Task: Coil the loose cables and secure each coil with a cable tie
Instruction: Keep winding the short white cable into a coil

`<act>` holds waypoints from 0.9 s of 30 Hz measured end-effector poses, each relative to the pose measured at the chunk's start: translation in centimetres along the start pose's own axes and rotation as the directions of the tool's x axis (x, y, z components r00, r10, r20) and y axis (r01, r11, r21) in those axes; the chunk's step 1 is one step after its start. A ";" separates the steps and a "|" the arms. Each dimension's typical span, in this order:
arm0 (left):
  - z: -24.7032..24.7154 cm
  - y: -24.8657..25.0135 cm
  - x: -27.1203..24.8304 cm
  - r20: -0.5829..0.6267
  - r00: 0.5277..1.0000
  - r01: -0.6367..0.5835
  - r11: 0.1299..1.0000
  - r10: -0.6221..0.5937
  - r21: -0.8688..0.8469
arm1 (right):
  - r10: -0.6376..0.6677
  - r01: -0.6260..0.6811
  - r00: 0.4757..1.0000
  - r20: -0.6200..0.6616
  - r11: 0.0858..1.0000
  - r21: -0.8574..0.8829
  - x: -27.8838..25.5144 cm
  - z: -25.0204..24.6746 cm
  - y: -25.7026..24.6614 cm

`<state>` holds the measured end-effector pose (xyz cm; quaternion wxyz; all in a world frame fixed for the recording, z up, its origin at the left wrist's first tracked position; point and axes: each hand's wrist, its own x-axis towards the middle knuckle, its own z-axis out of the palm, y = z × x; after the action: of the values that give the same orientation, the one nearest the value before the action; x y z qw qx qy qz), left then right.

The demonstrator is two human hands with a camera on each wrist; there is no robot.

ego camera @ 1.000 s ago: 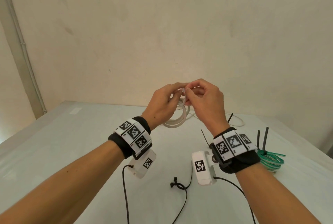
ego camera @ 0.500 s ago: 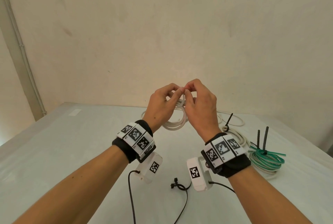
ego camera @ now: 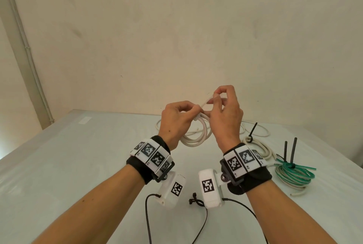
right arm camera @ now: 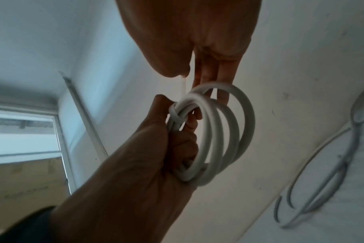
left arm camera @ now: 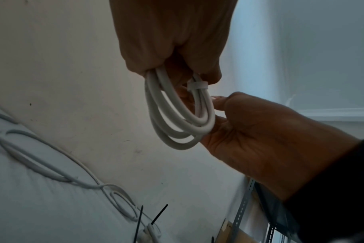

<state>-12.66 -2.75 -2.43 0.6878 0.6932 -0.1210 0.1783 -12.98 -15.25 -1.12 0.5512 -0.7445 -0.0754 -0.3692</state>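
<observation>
Above the table my left hand (ego camera: 193, 111) grips a small coil of white cable (ego camera: 196, 135) at its top, and the loops hang below the fist. A white cable tie (left arm camera: 196, 86) is wrapped round the bundle just under my left fingers. My right hand (ego camera: 215, 97) pinches the tie's tail (ego camera: 206, 104) between thumb and forefinger, up and to the right of the left hand. In the right wrist view the tail (right arm camera: 184, 85) runs straight down from the pinch to the coil (right arm camera: 218, 131). In the left wrist view my right palm (left arm camera: 249, 131) sits against the coil's lower loops.
On the white table (ego camera: 78, 165), a white coil with a black tie (ego camera: 257, 145) lies at the right. A green coil with black tie tails (ego camera: 292, 173) lies further right. Loose white cable (ego camera: 255, 131) trails near the wall. Black camera leads (ego camera: 196, 202) cross the near table.
My right hand has moved up and to the right away from the left hand, drawing the white tie tail out. The left hand keeps its grip on the coil.
</observation>
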 end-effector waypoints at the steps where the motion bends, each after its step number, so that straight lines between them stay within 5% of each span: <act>1: 0.0 0.0 0.2 -0.022 1.000 0.021 1.000 -0.022 -0.005 | 0.050 -0.051 0.998 0.039 0.999 0.017 0.0 0.0 -0.1; 3: -0.1 -0.2 0.6 -0.060 0.995 0.074 0.996 -0.077 -0.045 | 0.148 -0.164 0.976 0.161 0.982 0.091 0.1 -0.2 -0.3; 6: -0.2 -0.5 1.2 -0.083 0.983 0.154 0.978 -0.167 -0.143 | 0.270 -0.346 0.876 0.400 0.929 0.130 0.2 -0.4 -0.5; 9: 0.0 -0.6 1.4 -0.081 0.971 0.204 0.959 -0.223 -0.199 | 0.253 -0.270 0.844 0.473 0.962 -0.033 -0.6 0.0 -0.1; 12: 0.2 -0.9 1.1 -0.067 0.968 0.226 0.955 -0.242 -0.194 | 0.289 -0.338 0.809 0.512 0.941 0.003 -1.3 0.2 0.8; 21: -0.2 -1.2 0.7 0.088 0.979 0.197 0.957 -0.183 -0.211 | 0.187 -0.118 0.892 0.412 0.975 -0.187 -1.4 -0.1 1.2; 27: -1.1 -0.4 0.9 0.232 0.961 0.168 0.983 -0.148 -0.070 | 0.168 -0.116 0.863 0.476 0.984 -0.136 -1.4 -0.9 1.3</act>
<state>-11.76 -1.57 -2.47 0.7117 0.6852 -0.1502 0.0374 -13.69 -16.10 -2.87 0.5012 -0.8441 -0.1372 -0.1323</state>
